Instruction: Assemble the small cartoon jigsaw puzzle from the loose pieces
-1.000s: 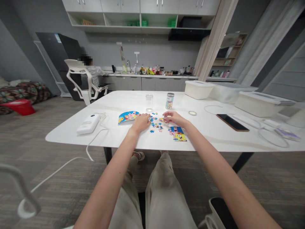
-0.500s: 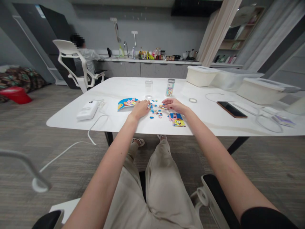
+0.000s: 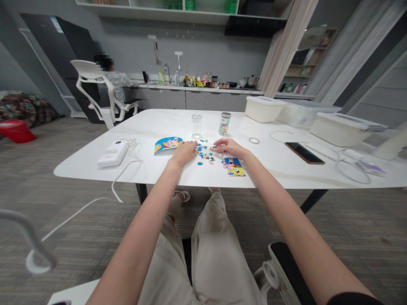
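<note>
On the white table, several loose jigsaw pieces [image 3: 205,156], blue and multicoloured, lie scattered between my two hands. My left hand [image 3: 185,151] rests palm down at their left edge, its fingers lying on the table. The curved picture sheet [image 3: 167,144] is just to its left. At the pieces' right side, my right hand [image 3: 231,148] has thumb and fingertips pinched on what looks like a small jigsaw piece, mostly covered by the fingers. Below that hand lies a joined section of the cartoon jigsaw [image 3: 235,167], with an uneven left edge.
A clear jar [image 3: 196,126] and a printed canister [image 3: 224,124] stand behind the pieces. A ring-shaped lid [image 3: 254,140], a phone [image 3: 304,153] and lidded boxes [image 3: 263,109] are rightward. A white power bank [image 3: 114,153] with cables lies left. A person sits in a chair [image 3: 104,95] beyond.
The view has tilted up slightly, so everything sits lower in the picture. My right hand's fingers have drawn slightly closer together over the pieces. My left hand stays beside the sheet.
</note>
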### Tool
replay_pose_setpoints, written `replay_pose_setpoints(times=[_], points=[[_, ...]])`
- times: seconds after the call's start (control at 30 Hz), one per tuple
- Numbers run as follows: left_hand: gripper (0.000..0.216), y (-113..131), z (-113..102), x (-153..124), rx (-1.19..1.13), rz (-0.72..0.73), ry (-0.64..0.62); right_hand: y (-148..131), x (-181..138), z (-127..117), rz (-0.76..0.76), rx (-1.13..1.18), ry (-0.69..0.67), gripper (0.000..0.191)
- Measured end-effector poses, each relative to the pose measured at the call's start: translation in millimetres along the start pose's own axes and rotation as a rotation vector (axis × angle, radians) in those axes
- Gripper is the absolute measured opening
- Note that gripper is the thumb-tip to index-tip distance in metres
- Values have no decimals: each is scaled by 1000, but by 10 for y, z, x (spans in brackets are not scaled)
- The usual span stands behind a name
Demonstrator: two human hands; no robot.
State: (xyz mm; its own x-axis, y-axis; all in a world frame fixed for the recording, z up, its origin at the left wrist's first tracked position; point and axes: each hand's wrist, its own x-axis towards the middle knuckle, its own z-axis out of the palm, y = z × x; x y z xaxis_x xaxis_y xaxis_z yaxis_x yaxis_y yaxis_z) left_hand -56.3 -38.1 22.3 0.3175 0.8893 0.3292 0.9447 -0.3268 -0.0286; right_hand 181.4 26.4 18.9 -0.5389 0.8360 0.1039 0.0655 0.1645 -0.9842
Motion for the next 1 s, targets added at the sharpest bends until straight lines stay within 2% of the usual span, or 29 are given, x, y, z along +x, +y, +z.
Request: replay_pose_setpoints(times=[0.27,0.53,0.7,1.0], points=[[26,9,-13,2,-39,36,19,-37,-43,43,40,83,-71,30],[26,19,-14,6,-74,70,21,-70,-56,48,85,132,-38,26],[25,10,-12,3,-38,31,47,-53,-28,44,78,127,-27,26],[24,10,-33,1,-45,43,32,-44,-22,36,134,115,-10,13]])
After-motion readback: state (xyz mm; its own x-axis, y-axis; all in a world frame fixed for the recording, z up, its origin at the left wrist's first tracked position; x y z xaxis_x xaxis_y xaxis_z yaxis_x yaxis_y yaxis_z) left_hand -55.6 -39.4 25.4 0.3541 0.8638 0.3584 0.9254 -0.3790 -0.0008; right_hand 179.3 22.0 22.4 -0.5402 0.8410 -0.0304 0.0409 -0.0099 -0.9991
